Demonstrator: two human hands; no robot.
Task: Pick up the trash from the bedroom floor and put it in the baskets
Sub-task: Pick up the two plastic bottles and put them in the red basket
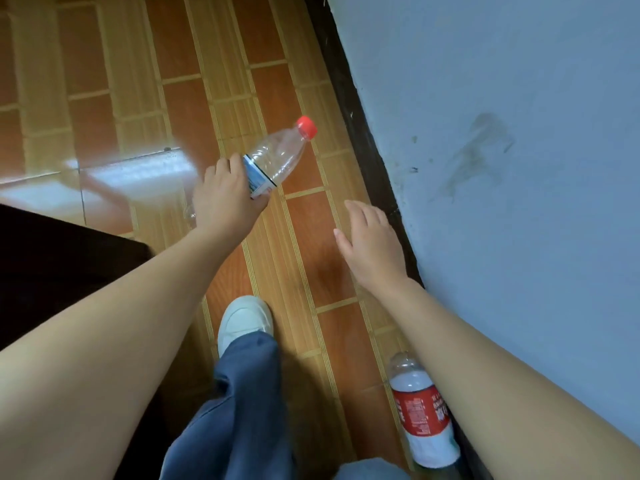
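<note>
My left hand (227, 195) grips a clear plastic bottle (280, 157) with a red cap and a blue-and-white label, held above the floor with the cap pointing up and to the right. My right hand (372, 244) hovers open, fingers spread, holding nothing, close to the wall's dark skirting. A second plastic bottle (422, 410) with a red label lies on the floor by the wall, partly hidden under my right forearm. No basket is in view.
The floor (138, 81) is tiled in brown and tan strips. A pale blue wall (502, 133) with a dark skirting (360, 126) runs along the right. Dark furniture (52, 265) sits at the left. My white shoe (246, 317) and blue trouser leg stand below the hands.
</note>
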